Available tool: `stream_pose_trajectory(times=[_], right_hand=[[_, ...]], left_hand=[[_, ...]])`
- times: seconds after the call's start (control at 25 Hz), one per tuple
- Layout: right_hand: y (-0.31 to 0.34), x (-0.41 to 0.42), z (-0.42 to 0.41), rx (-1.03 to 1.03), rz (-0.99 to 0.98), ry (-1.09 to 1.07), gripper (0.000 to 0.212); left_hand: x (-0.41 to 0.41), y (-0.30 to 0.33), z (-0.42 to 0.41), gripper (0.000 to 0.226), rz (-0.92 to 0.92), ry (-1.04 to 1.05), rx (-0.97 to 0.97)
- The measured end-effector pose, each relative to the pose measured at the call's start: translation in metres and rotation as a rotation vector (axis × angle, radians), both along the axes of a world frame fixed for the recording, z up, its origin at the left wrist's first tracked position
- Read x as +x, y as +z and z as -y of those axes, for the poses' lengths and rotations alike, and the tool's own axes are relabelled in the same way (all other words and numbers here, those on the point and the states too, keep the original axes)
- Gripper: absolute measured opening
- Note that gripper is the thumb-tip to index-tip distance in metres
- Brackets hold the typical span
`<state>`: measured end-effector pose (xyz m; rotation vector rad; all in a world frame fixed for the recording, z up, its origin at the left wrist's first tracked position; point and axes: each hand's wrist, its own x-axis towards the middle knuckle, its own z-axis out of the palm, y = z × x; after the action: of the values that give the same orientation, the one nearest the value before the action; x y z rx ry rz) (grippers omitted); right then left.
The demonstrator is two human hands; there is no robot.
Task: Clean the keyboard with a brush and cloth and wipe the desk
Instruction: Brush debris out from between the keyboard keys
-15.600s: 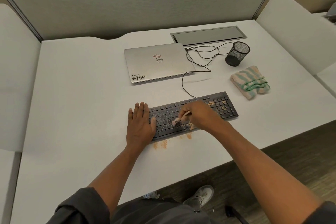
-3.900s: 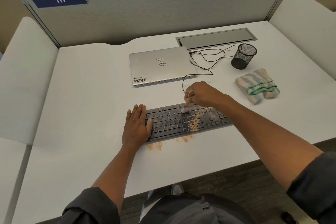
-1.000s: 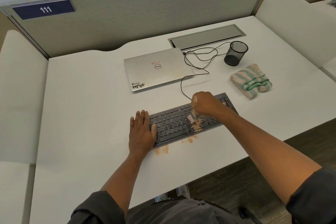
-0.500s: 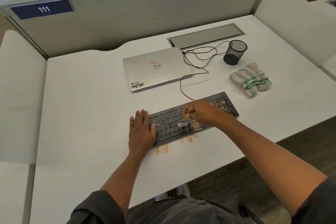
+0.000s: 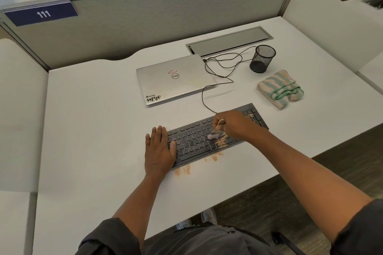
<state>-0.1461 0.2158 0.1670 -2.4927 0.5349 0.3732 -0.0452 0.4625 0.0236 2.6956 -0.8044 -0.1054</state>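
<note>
Where the white surface (image 5: pixel 87 122) spreads wide under both hands: dark keyboard (image 5: pixel 192 141) lying flat, beneath the fingers of both. Behind the fingers, shut silver laptop (image 5: pixel 174 78). Far right of the fingers, folded striped cloth (image 5: pixel 279 89), well apart from the keyboard, near a black mesh cup (image 5: pixel 262 58). Left hand (image 5: pixel 158 149) flat on the keyboard's left end, fingers straight and close together. Right hand (image 5: pixel 234 123) over the middle keys, fingers curled, pinching a small brush (image 5: pixel 216 130). Brush tip down on the keys. Orange crumbs (image 5: pixel 221 143) just beside the tip and on the surface near the keyboard's front edge.

right hand (image 5: pixel 233 123) hides most of the brush (image 5: pixel 215 133) handle — keyboard (image 5: pixel 194 141) key legends too small to read.
</note>
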Motion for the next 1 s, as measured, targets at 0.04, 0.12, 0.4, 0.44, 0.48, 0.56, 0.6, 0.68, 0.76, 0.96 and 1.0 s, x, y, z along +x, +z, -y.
stream_pose_trajectory(times=[0.04, 0.12, 0.4, 0.44, 0.48, 0.56, 0.6, 0.68, 0.76, 0.96, 1.0], right_hand=[[-0.001, -0.001, 0.002, -0.009, -0.020, -0.003, 0.011], [0.002, -0.005, 0.009, -0.016, -0.034, -0.034, 0.019], [0.006, -0.003, 0.011, -0.050, 0.030, -0.065, 0.016], [0.002, -0.003, 0.010, -0.015, 0.021, -0.086, 0.018], [-0.001, -0.004, 0.008, 0.010, 0.026, -0.100, 0.020], [-0.001, -0.006, 0.009, -0.006, 0.053, -0.145, 0.017], [-0.001, -0.003, 0.011, -0.057, 0.086, -0.139, 0.012], [0.001, 0.000, 0.009, -0.086, 0.110, -0.116, 0.007], [-0.003, 0.003, 0.005, -0.150, 0.035, -0.026, 0.018], [-0.003, 0.004, 0.007, -0.147, -0.025, -0.143, 0.022], [0.000, 0.005, 0.007, -0.141, -0.006, -0.159, 0.022]], left_hand=[[0.000, 0.000, 0.000, 0.080, -0.001, 0.001, 0.001], [0.001, 0.001, 0.000, 0.080, -0.011, 0.004, 0.002], [0.000, -0.001, 0.001, 0.079, -0.008, 0.002, -0.004], [0.000, -0.001, 0.001, 0.079, -0.006, 0.000, -0.004], [0.001, -0.001, 0.001, 0.079, -0.002, -0.001, -0.003], [0.001, -0.001, 0.001, 0.079, 0.004, 0.000, -0.003], [0.001, -0.002, 0.001, 0.079, 0.008, 0.002, -0.002], [0.001, -0.002, 0.000, 0.078, 0.011, 0.002, 0.003], [0.001, -0.002, 0.000, 0.078, 0.009, 0.002, 0.003], [0.001, -0.002, 0.001, 0.079, 0.007, 0.003, -0.004], [0.001, -0.002, 0.001, 0.079, 0.006, 0.002, -0.006]])
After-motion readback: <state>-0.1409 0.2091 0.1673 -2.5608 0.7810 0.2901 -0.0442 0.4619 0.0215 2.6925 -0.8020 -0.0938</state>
